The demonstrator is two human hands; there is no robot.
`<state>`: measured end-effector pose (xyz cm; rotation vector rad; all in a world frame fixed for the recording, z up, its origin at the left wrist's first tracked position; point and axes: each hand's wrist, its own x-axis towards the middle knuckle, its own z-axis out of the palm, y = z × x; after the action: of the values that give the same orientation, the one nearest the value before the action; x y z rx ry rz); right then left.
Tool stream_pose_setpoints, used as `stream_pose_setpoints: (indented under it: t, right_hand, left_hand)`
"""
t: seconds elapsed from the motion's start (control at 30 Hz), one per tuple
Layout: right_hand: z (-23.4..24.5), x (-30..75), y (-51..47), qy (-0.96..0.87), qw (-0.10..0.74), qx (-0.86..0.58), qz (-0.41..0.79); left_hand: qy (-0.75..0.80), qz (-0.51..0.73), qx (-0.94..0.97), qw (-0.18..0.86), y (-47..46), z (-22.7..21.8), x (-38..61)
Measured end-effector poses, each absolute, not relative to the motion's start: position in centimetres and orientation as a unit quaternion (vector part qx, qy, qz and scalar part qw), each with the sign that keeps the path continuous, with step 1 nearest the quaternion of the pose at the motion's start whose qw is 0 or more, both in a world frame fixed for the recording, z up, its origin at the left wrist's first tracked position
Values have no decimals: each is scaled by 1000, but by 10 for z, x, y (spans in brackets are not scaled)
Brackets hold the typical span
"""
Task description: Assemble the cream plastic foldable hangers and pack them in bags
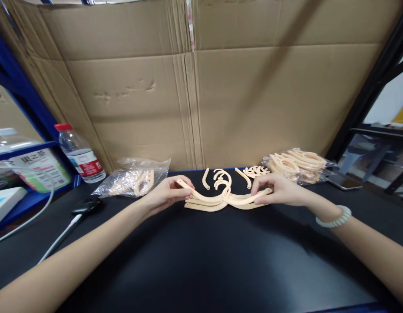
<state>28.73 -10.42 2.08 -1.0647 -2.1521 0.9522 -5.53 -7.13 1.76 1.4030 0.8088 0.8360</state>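
Observation:
Several beige plastic clothes hangers lie together on the black table, their curved hooks fanned out toward the back. My left hand pinches the raised left end of the top hanger between thumb and fingers. At the other end, my right hand grips the right arm of a hanger; some of its fingertips are hidden behind the piece. Just behind the hangers lie two loose curved hanger arms, one on either side of the hooks. Small beige hook pieces are heaped beside my right hand.
Clear plastic bags of beige parts stand at the back left and back right. A phone lies beyond the right bag. On the left are a red-capped bottle, a black device and its white cable. Cardboard walls the back.

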Motion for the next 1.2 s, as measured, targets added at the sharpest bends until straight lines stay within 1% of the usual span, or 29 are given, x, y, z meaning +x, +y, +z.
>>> stream_pose_setpoints:
  t: [0.1,0.17,0.27,0.33,0.4,0.57,0.9,1.2]
  right_hand:
    - [24,289,-106,-836,224,-413,282]
    - [25,289,-107,-850,191,-420,255]
    - [24,287,-107,-871,164,-414,209]
    - [22,287,-105,-881,161,-399,198]
    - [20,287,-103,-885,158,-387,205]
    - [15,290,-102,-885,143,-389,213]
    - [17,295,-99,-885,157,-399,180]
    - [13,297,-96,-890,160,-399,153]
  left_hand:
    - [359,291,721,516,-65,20,-65]
    - [361,246,794,423,-64,21,-67]
    - [353,228,863,281,-66,22,-67]
    - [324,221,893,222,-67,20,-65]
    - [291,212,912,195,-68,18,-63]
    - [268,200,927,171,-70,12,-60]
    - [282,227,906,219,-75,0,-54]
    - [293,248,899,213,-76,-3,-52]
